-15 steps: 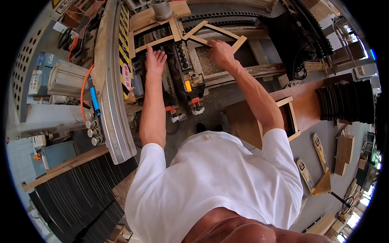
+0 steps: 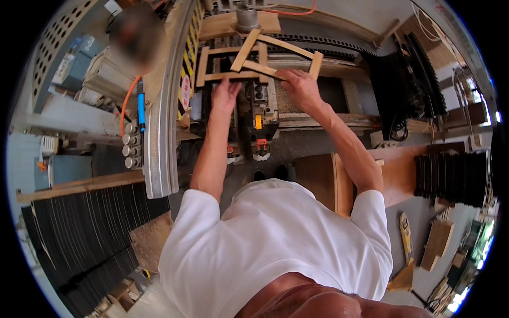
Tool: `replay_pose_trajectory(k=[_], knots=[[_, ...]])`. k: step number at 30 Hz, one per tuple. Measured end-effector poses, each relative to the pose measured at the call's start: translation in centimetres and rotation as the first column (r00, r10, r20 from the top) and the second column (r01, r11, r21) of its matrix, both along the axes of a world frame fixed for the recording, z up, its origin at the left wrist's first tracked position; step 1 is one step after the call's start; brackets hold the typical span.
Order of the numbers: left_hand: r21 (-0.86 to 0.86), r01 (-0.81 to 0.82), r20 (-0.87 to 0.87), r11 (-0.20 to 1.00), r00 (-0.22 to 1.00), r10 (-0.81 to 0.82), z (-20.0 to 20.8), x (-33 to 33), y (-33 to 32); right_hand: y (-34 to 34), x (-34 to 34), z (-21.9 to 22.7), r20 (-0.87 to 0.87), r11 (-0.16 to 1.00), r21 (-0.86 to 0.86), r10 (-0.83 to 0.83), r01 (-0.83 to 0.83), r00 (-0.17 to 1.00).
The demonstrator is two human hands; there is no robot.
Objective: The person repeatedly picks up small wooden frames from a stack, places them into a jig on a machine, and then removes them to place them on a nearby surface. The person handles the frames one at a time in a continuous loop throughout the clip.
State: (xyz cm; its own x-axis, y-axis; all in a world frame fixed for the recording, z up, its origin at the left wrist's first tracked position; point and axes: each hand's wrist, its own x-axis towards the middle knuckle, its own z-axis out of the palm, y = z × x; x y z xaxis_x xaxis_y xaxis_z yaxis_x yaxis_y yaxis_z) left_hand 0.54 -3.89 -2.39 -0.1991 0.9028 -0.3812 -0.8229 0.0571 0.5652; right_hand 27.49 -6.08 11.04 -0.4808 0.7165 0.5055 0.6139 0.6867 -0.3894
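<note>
Two flat rectangular frames of pale wood strips are at the machine in front of me. The left wooden frame (image 2: pixel 202 66) lies over the machine's dark bed. My left hand (image 2: pixel 225 96) is at its near rail, fingers stretched out and thumb apart, touching or just below the wood. My right hand (image 2: pixel 302 91) is closed on the near right corner of the right wooden frame (image 2: pixel 286 45). That frame is tilted, and its left end overlaps the right end of the left frame. The fingertips of my right hand are partly hidden.
A metal rail (image 2: pixel 161 122) with a black-and-yellow warning strip runs along the left. A grey cylinder (image 2: pixel 247 20) stands behind the frames. Dark stacked panels (image 2: pixel 79 233) are at lower left, more dark strips (image 2: pixel 450 179) at right, beside a brown board (image 2: pixel 400 175).
The right frame has shifted left in my right hand, its end now over the left frame. My left hand's fingers have come up to the near rail. The whole view has also turned.
</note>
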Motion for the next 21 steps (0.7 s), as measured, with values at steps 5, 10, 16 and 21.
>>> replay_pose_trajectory(k=[5,10,16,21], knots=[[0.206,0.064,0.080,0.977,0.993,-0.082,0.8,2.2,-5.4,1.7,-5.9,-3.4,0.141,0.986,0.040,0.154,-0.161,0.978],[0.278,0.008,0.108,0.960,0.993,-0.040,1.3,3.3,-5.7,2.6,-8.2,-4.1,0.190,0.979,0.014,0.196,-0.202,0.962],[0.146,-0.158,0.000,0.977,0.987,0.160,1.7,4.2,-7.9,5.8,-9.2,-4.1,0.113,0.938,-0.023,0.346,-0.345,0.932],[0.061,-0.151,-0.052,0.987,0.987,0.154,3.8,7.5,-18.7,9.0,-10.8,-5.8,0.135,0.946,-0.049,0.324,-0.320,0.936]])
